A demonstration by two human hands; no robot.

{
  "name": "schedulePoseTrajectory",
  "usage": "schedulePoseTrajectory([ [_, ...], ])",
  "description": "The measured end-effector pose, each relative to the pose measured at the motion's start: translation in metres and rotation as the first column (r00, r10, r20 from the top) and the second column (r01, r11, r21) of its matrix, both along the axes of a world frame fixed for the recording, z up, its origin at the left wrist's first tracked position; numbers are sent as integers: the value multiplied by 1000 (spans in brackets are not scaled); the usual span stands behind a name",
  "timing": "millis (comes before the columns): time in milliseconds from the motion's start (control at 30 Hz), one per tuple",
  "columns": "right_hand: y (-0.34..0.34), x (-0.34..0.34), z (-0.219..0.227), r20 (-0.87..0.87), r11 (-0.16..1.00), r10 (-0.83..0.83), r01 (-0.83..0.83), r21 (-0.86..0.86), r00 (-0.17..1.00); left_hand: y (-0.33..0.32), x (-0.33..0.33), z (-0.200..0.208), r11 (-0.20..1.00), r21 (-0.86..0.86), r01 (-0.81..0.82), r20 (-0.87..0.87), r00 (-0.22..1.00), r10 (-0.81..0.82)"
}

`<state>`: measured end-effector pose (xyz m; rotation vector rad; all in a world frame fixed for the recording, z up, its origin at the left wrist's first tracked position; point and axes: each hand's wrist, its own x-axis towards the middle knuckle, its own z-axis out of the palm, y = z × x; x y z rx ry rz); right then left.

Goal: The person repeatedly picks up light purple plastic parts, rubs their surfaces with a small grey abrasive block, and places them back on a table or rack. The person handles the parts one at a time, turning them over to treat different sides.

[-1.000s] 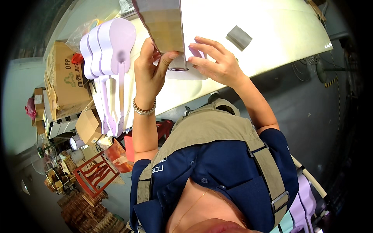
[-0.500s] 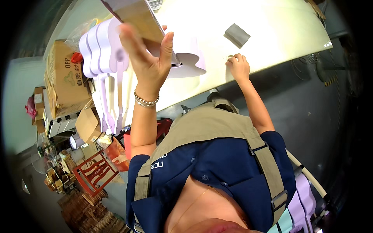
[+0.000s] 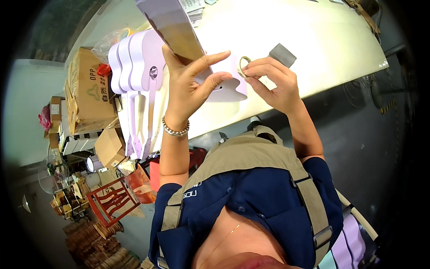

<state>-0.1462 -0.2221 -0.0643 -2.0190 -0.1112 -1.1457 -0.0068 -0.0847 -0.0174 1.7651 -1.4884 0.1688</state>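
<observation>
Between your thumb and fingertips on the right you pinch a small roll of tape, a narrow pale ring with a greenish-yellow tint and a round hole through its middle. It is tipped up, so that the hole shows, and is just right of the curved lilac panel near the front edge of the worktop. The panel is smooth and matt, with a wavy, guitar-like outline. Rising over it is a tall board, leaning to your left, its face shiny and brownish gold, its far end lilac; you cannot tell here whether the board and panel are one piece.

Your right hand comes in from the side with its fingers bent. Your left hand is at the board's lower end, thumb and forefinger spread wide and pointing toward the tape; its remaining fingers are partly hidden, so their contact is unclear. A beaded bracelet circles that wrist.

Near your right hand lies a dark grey block. Left of the board, three lilac guitars overlap in a row, necks toward you. Beyond them stands a brown cardboard box.
</observation>
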Motion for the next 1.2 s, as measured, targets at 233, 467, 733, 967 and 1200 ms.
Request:
schedulePoseTrajectory([
  [233,13,6,3,-65,996,-62,66,62,996,-6,-3,-12,984,-178,-7,-10,1000,5],
  [467,11,13,3,-59,903,-404,389,-181,913,-6,-6,-16,980,-184,-73,-47,997,65],
  [733,-14,31,-23,-27,599,-331,232,767,943,2,-11,-22,956,-275,-102,-292,956,18],
  [967,10,23,-6,-87,898,65,-21,439,994,13,-2,-17,992,-113,-55,-425,905,2],
  [1200,13,32,-6,-72,946,-30,52,319,997,10,0,-25,982,-176,-70,-360,933,2],
])
